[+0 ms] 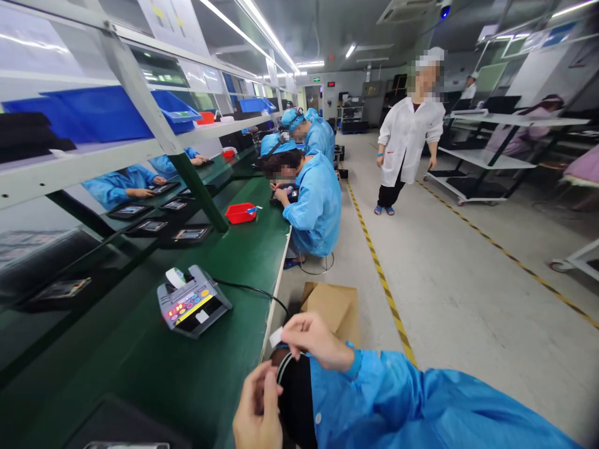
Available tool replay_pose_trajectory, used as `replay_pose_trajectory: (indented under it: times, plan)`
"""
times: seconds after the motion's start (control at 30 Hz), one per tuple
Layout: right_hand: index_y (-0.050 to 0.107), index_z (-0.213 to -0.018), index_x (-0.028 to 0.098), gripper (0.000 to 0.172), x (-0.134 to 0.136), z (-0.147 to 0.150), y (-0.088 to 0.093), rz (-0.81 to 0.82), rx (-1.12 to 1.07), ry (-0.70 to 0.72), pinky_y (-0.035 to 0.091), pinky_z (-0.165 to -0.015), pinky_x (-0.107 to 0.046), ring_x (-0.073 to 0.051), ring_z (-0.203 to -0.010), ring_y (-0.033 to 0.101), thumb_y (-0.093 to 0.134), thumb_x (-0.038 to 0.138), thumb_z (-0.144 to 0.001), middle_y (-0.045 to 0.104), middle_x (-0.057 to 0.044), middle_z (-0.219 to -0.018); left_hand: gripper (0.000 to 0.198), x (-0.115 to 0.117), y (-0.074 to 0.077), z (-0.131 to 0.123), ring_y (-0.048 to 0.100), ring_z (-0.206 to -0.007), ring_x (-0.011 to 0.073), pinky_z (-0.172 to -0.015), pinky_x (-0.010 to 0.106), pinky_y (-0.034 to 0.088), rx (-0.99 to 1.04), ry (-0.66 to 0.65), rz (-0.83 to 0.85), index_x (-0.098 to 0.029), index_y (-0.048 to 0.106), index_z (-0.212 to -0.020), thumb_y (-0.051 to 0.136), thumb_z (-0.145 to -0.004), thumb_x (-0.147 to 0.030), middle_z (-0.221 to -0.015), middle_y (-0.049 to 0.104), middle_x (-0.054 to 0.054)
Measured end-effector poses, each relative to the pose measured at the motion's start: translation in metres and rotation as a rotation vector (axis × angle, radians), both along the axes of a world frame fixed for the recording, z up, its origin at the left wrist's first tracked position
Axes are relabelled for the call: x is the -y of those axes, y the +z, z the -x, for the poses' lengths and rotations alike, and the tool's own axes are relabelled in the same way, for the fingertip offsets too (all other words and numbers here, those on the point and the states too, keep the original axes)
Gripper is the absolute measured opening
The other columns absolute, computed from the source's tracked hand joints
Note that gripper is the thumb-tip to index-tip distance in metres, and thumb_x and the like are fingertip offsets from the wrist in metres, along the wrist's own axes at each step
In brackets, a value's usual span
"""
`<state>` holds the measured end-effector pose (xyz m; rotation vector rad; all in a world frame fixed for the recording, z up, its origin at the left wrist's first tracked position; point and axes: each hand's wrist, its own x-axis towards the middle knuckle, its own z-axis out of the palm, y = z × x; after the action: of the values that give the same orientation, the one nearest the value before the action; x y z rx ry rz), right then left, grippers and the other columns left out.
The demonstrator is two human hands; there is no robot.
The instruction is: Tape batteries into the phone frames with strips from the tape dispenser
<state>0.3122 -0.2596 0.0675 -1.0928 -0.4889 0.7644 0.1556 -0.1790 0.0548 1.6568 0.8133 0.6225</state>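
Near the bottom centre, my right hand [314, 340] pinches a small white piece of tape [276, 337] between thumb and fingers, just past the table's edge. Lower and to its left is my left hand [258, 408], its fingers curled in toward the thumb. Whatever may be between those fingertips is hidden. On the green table [241, 262] to the left stands a grey tape dispenser [193, 302] with lit buttons and a white roll on top. Another short white tape piece [202, 316] shows at its front opening.
A dark tray [124, 427] lies at the near table edge. More black trays [191, 234] line the conveyor at left. Beyond are a red bin [241, 212] and seated co-workers in blue. An open cardboard box [330, 305] sits on the floor; a person in white stands in the aisle.
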Motion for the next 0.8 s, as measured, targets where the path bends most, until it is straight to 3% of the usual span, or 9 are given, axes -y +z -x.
replay_pose_trajectory:
  times: [0.07,0.17,0.27,0.4,0.6,0.7,0.8]
  plan:
    - [0.074,-0.077,0.017,0.039,0.000,0.027,-0.012,0.014,0.011,0.001,0.037,-0.046,-0.023,-0.010,-0.043,0.050,0.085,0.055,-0.075,0.062,0.001,-0.053,0.073,-0.009,0.003,-0.013,0.062,-0.059,0.0195,-0.052,0.029,0.050,-0.014,-0.031,0.007,-0.017,0.072,-0.100,0.068,-0.070,-0.084,-0.075,0.070,0.006]
    - [0.073,-0.078,0.016,0.044,0.006,0.041,-0.015,0.035,0.077,-0.053,0.038,-0.046,-0.022,-0.010,-0.044,0.050,0.083,0.059,-0.076,0.062,0.001,-0.054,0.068,-0.015,0.003,-0.014,0.063,-0.062,0.0208,-0.055,0.028,0.050,-0.006,-0.051,-0.023,-0.018,0.071,-0.090,0.067,-0.071,-0.084,-0.068,0.067,0.005]
    - [0.072,-0.078,0.015,0.052,0.010,0.043,-0.014,0.093,0.119,-0.062,0.040,-0.046,-0.022,-0.009,-0.045,0.050,0.080,0.066,-0.076,0.061,0.001,-0.053,0.059,-0.015,-0.003,-0.001,0.063,-0.064,0.0207,-0.060,0.029,0.051,0.011,-0.059,-0.035,-0.020,0.069,-0.086,0.065,-0.077,-0.078,-0.068,0.065,0.004]
    - [0.071,-0.080,0.015,0.053,0.004,0.058,-0.021,0.169,0.165,0.049,0.041,-0.048,-0.022,-0.010,-0.046,0.052,0.078,0.068,-0.078,0.061,0.001,-0.054,0.052,-0.008,-0.015,0.026,0.059,-0.060,0.0187,-0.058,0.029,0.050,0.032,0.010,0.056,-0.023,0.066,-0.083,0.063,-0.083,-0.075,-0.069,0.064,0.003]
    - [0.072,-0.076,0.015,0.050,-0.022,0.095,-0.050,0.224,0.264,0.347,0.040,-0.049,-0.024,-0.012,-0.045,0.051,0.076,0.065,-0.082,0.059,0.000,-0.051,0.060,0.007,-0.035,0.079,0.046,-0.047,0.0143,-0.046,0.027,0.037,0.076,0.244,0.272,-0.022,0.062,-0.079,0.057,-0.081,-0.081,-0.058,0.055,0.001]
    - [0.073,-0.075,0.016,0.048,-0.037,0.112,-0.058,0.201,0.319,0.519,0.042,-0.050,-0.026,-0.014,-0.047,0.053,0.076,0.063,-0.082,0.059,-0.002,-0.053,0.039,0.021,-0.035,0.106,0.054,-0.058,0.0174,-0.055,0.030,0.043,0.087,0.423,0.179,-0.023,0.063,-0.076,0.065,-0.086,-0.061,-0.067,0.059,0.003]
    - [0.074,-0.075,0.017,0.046,-0.034,0.124,-0.057,0.199,0.409,0.699,0.044,-0.051,-0.027,-0.016,-0.048,0.055,0.075,0.062,-0.083,0.060,-0.002,-0.054,0.024,0.050,-0.024,0.128,0.056,-0.062,0.0199,-0.059,0.033,0.045,0.077,0.609,0.101,-0.026,0.063,-0.071,0.064,-0.088,-0.042,-0.068,0.061,0.004]
